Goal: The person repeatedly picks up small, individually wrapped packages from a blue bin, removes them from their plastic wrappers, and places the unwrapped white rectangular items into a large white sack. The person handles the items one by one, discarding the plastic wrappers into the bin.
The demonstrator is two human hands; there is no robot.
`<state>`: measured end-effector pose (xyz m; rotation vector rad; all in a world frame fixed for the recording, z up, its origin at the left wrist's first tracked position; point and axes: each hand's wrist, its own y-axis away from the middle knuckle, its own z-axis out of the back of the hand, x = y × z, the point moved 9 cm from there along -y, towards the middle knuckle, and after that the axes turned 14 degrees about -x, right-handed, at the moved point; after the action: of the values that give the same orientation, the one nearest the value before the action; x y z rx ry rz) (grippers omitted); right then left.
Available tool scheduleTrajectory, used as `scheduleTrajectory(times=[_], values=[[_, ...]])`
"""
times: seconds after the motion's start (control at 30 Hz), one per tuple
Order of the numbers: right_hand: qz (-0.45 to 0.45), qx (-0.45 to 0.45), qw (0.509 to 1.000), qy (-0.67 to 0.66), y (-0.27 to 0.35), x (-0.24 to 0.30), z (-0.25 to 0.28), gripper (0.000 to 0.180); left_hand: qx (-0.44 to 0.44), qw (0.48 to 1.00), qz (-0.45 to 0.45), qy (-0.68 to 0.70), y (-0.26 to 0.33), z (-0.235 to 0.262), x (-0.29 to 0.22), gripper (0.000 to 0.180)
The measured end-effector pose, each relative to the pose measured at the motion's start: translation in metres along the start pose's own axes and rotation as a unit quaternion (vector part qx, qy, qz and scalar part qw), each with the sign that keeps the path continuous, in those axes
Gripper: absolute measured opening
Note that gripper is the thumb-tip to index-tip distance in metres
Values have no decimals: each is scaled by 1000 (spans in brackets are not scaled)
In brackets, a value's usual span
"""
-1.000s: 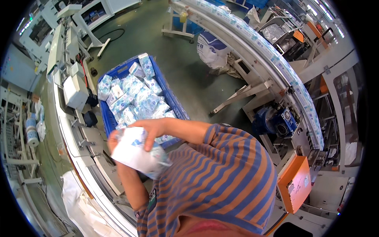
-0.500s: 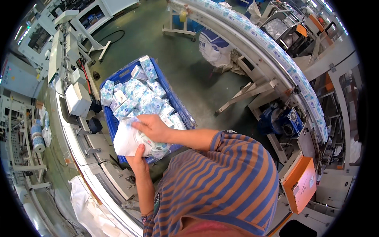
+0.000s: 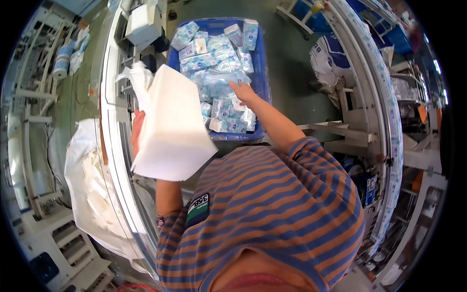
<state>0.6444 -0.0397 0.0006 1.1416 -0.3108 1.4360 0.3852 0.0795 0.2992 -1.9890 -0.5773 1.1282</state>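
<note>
My left hand (image 3: 137, 130) is closed round the side of a thick block of white tissues (image 3: 172, 121), held up at the near left of the crate. Its wrapper is off, and a loose white tissue end (image 3: 137, 78) sticks out at the top. Most of the left fingers are hidden behind the block. Over the blue crate (image 3: 266, 92), my right hand (image 3: 244, 94) has its fingers stretched out at the edge of a crumpled, see-through blue printed wrapper (image 3: 219, 77). The wrapper lies on the blue-and-white tissue packs (image 3: 199, 62) heaped in the crate.
A white conveyor frame (image 3: 113, 97) runs along the left. Beside it a large white bag (image 3: 80, 151) holds white paper scraps. At the right a curved conveyor (image 3: 395, 121) carries a row of packs, with a white and blue sack (image 3: 331, 58) next to it.
The white block has come out of its wrapper and moved left and up in my left hand. My right hand has moved away from it to the wrapper over the crate. The view has turned.
</note>
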Motion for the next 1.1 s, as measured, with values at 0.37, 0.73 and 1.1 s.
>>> scheduleTrajectory(times=[0.37, 0.73, 1.1], values=[[-40, 438, 779, -446, 153, 158, -18, 68, 416, 869, -204, -176, 65, -41, -9, 34], [32, 153, 847, -509, 139, 135, -16, 66, 278, 890, -15, -362, 35, -42, 26, 41], [-182, 454, 682, -544, 199, 121, -75, 53, -141, 894, 423, -42, 18, 64, 41, 11]])
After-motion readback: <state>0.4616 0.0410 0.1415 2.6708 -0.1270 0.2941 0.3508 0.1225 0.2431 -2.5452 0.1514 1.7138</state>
